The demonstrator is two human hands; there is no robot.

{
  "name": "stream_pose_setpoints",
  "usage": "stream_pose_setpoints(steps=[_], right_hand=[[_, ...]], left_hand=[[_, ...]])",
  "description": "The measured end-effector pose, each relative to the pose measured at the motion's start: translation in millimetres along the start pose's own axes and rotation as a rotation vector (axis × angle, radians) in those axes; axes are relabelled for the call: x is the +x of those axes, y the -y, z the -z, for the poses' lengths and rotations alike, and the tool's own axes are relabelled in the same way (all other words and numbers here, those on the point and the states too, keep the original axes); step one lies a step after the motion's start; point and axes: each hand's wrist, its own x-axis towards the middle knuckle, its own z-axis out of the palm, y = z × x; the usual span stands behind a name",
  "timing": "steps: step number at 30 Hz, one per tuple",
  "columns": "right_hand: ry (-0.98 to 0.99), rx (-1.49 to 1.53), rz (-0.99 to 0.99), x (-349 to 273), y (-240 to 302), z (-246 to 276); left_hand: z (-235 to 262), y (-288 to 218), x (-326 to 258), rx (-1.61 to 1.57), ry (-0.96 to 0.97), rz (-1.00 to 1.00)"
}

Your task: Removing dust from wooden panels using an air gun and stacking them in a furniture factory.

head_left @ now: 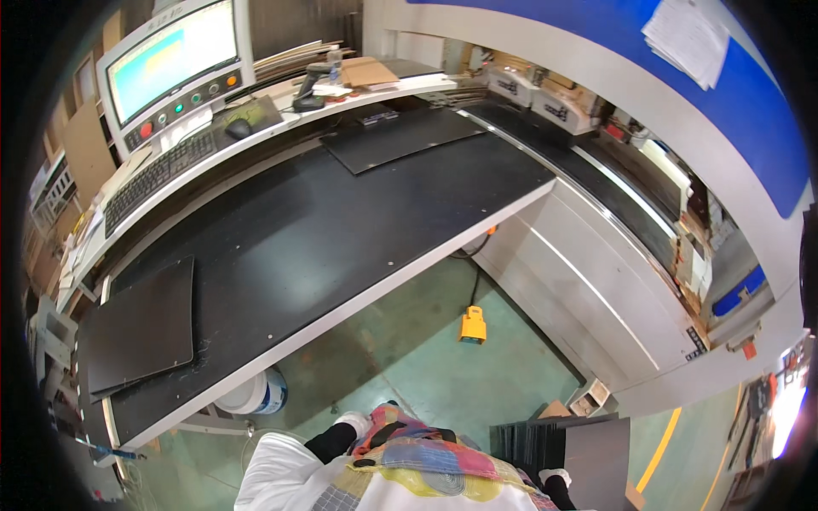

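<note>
My left hand (353, 422) wears a white glove on a black sleeve. It hangs low by my patterned top, above the green floor, with nothing visible in it. My right hand (554, 475), also in a white glove, rests against the lower left edge of a stack of dark sheets (569, 443) at my right side. Its fingers are too small and hidden to show a grip. A long black-topped worktable (341, 230) stretches ahead of me. One dark sheet (141, 324) lies on its left end and another (400, 136) lies at its far end.
A control monitor (170, 55), keyboard (158, 175) and mouse (239, 128) sit on a shelf behind the table. A large white and blue machine (648, 213) curves along the right. A yellow foot pedal (473, 325) lies on the floor. A white bucket (256, 393) stands under the table.
</note>
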Motion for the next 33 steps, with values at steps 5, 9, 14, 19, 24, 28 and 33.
stream_pose_setpoints(steps=[5, 9, 14, 19, 24, 28, 33], right_hand=[[-0.336, 0.277, 0.586, -6, 90, 78], [-0.592, 0.905, 1.188, -115, 273, 187], [-0.758, 0.709, 1.966, -281, 487, 254], [-0.925, 0.246, 2.067, -315, 673, 258], [-0.996, 0.299, 2.112, -338, 753, 270], [-0.917, 0.272, 2.226, -348, 764, 269], [-0.882, 0.271, 2.169, -337, 752, 278]], left_hand=[[84, -41, -53, -0.19, -0.143, -0.012], [114, -40, -52, -0.383, -0.513, -0.375], [152, -35, -51, -0.493, -0.575, -0.431], [151, -5, -44, -0.463, -0.372, -0.14], [149, 20, -43, -0.528, -0.074, 0.154], [143, 20, -44, -0.601, -0.07, 0.242], [175, -8, -51, -0.612, -0.11, 0.17]])
